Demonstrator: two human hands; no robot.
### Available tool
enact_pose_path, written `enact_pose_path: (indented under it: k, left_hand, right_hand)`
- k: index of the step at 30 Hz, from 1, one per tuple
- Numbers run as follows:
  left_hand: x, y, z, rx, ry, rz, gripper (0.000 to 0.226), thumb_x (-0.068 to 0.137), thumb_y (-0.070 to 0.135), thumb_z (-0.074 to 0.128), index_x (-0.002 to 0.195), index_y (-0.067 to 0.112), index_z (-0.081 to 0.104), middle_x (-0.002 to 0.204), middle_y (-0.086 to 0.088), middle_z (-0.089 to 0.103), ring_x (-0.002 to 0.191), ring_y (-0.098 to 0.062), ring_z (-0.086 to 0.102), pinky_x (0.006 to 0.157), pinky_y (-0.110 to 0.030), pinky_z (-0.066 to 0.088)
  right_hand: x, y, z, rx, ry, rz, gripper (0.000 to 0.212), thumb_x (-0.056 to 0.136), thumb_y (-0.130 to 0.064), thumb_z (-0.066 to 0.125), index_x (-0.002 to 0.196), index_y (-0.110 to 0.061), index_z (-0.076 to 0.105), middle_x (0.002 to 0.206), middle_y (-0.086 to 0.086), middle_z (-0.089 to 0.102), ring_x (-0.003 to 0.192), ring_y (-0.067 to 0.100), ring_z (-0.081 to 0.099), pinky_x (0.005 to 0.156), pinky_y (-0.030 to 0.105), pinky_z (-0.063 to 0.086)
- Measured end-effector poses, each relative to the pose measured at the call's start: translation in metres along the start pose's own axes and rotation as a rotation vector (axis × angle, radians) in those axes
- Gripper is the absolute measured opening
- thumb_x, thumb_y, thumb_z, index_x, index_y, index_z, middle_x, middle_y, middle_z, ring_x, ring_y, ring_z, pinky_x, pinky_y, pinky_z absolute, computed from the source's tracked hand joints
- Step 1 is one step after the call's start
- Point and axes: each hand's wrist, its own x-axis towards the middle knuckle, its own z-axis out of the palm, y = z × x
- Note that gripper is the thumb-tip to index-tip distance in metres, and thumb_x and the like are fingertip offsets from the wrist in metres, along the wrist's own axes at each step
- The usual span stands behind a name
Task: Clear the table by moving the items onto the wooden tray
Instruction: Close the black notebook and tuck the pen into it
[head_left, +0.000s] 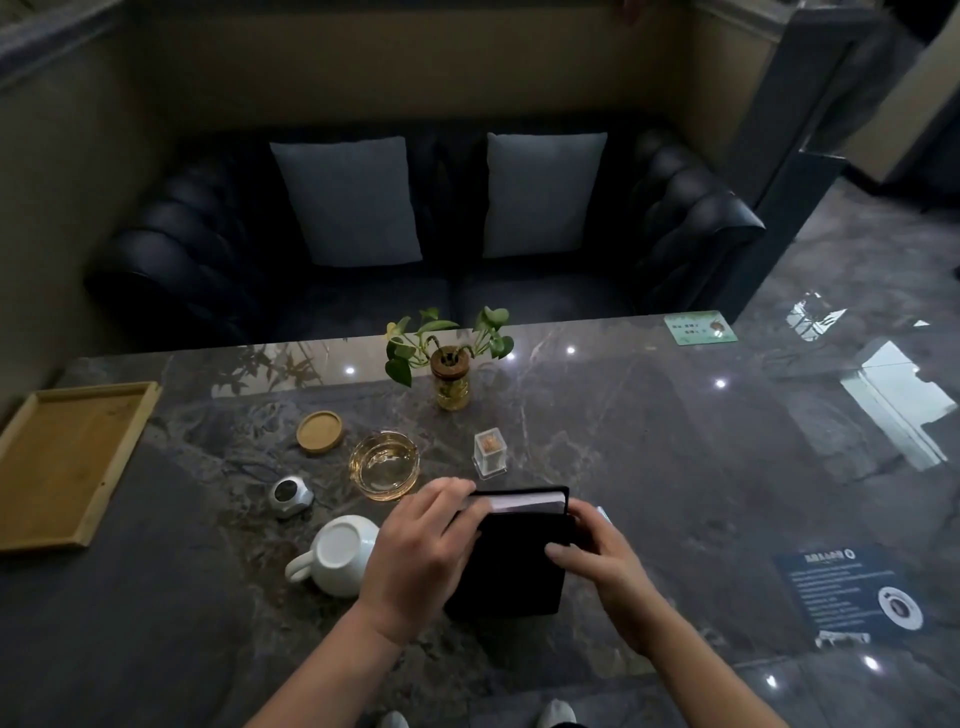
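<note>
A black notebook (511, 566) with white page edges is tilted up at the near middle of the marble table (649, 441). My left hand (421, 551) grips its left edge and top corner; my right hand (597, 556) grips its right edge. The wooden tray (31, 467) lies bare at the far left. Between tray and notebook sit a white pitcher (340, 553), a silver round gadget (290, 494), a glass ashtray (384, 465), a wooden coaster (320, 431) and a clear toothpick box (490, 452).
A small plant in a glass jar (452, 384) stands at the table's middle back. A green card (700, 327) lies at the far right edge and a dark printed card (852, 587) at the near right. A dark sofa (415, 249) with two cushions faces the table.
</note>
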Motion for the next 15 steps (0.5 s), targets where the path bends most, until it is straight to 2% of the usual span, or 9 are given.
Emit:
enact_pose_path:
  k: [2, 4, 6, 8, 11, 15]
  left_hand:
    - [0.002, 0.000, 0.002, -0.010, 0.024, -0.005, 0.024, 0.084, 0.007, 0.073, 0.107, 0.009, 0.071, 0.113, -0.009, 0.069, 0.107, -0.028, 0.064, 0.088, -0.040, 0.055]
    - [0.003, -0.001, 0.003, -0.019, 0.045, 0.007, 0.022, 0.083, 0.005, 0.073, 0.104, 0.008, 0.072, 0.112, -0.009, 0.070, 0.106, -0.027, 0.065, 0.091, -0.038, 0.054]
    - [0.003, -0.001, 0.003, -0.026, 0.048, 0.020, 0.020, 0.083, 0.006, 0.072, 0.104, 0.007, 0.072, 0.110, -0.008, 0.071, 0.106, -0.026, 0.065, 0.094, -0.036, 0.053]
    - [0.004, -0.001, 0.003, -0.027, 0.039, 0.024, 0.020, 0.085, 0.008, 0.070, 0.105, 0.008, 0.072, 0.109, -0.007, 0.071, 0.106, -0.025, 0.064, 0.096, -0.034, 0.051]
    - [0.004, 0.000, 0.003, -0.035, 0.016, -0.004, 0.022, 0.085, 0.010, 0.069, 0.107, 0.010, 0.071, 0.110, -0.005, 0.071, 0.108, -0.024, 0.064, 0.099, -0.031, 0.049]
    - [0.002, 0.002, 0.006, -0.054, -0.008, -0.028, 0.023, 0.086, 0.013, 0.068, 0.110, 0.011, 0.069, 0.113, -0.004, 0.069, 0.112, -0.023, 0.062, 0.099, -0.034, 0.050]
  right_hand:
    - [0.001, 0.001, -0.008, 0.053, 0.006, -0.007, 0.058, 0.075, -0.042, 0.077, 0.129, -0.026, 0.063, 0.126, 0.002, 0.070, 0.118, 0.014, 0.064, 0.094, 0.030, 0.050]
    - [0.006, 0.008, -0.018, -0.014, 0.135, -0.004, 0.045, 0.080, -0.050, 0.072, 0.120, -0.030, 0.069, 0.120, 0.000, 0.072, 0.116, 0.014, 0.065, 0.095, 0.032, 0.051]
    - [0.018, 0.019, -0.034, -0.296, 0.377, 0.033, 0.025, 0.086, -0.041, 0.073, 0.106, -0.026, 0.073, 0.105, -0.003, 0.075, 0.104, 0.017, 0.069, 0.094, 0.040, 0.054]
    - [0.028, 0.029, -0.054, -0.694, 0.501, 0.105, 0.021, 0.088, -0.035, 0.072, 0.104, -0.021, 0.073, 0.099, -0.003, 0.074, 0.096, 0.019, 0.069, 0.086, 0.036, 0.054]
    - [0.037, 0.041, -0.076, -1.081, 0.446, 0.231, 0.031, 0.088, -0.038, 0.069, 0.111, -0.018, 0.071, 0.107, 0.006, 0.068, 0.101, 0.027, 0.065, 0.080, 0.034, 0.050]
    - [0.041, 0.053, -0.086, -1.229, 0.370, 0.318, 0.032, 0.088, -0.036, 0.068, 0.111, -0.014, 0.068, 0.112, 0.010, 0.063, 0.107, 0.031, 0.061, 0.086, 0.036, 0.049]
